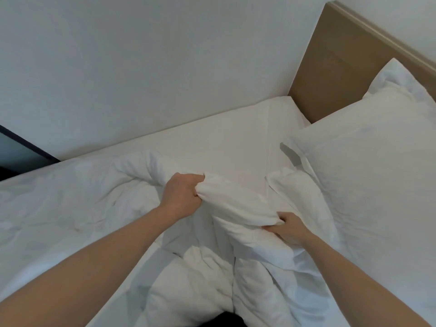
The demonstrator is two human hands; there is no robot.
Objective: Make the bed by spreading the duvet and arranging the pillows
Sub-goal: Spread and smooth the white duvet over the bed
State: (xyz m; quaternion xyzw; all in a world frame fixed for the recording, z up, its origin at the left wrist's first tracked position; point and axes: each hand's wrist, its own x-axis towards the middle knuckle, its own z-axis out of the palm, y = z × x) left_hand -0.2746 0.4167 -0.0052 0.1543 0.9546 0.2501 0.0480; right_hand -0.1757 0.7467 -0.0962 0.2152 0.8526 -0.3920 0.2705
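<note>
Head view, left hand (182, 194) fisted around bunched duvet (238, 208) edge, right hand (289, 230) pinching the same fold.

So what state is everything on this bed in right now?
White fluffy duvet: bunched up, not spread.
Large white pillow: lying by the tan wooden headboard.
White fitted sheet: bare, smooth.
Left hand: gripping a duvet fold.
Right hand: pinching the duvet edge.

duvet (77, 204): white, lying rumpled and bunched over the left and near bed, one thick fold lifting at centre | large pillow (368, 166): white, lying at right near the headboard | smaller pillow (299, 192): white, sitting just beside the lifted fold
</note>
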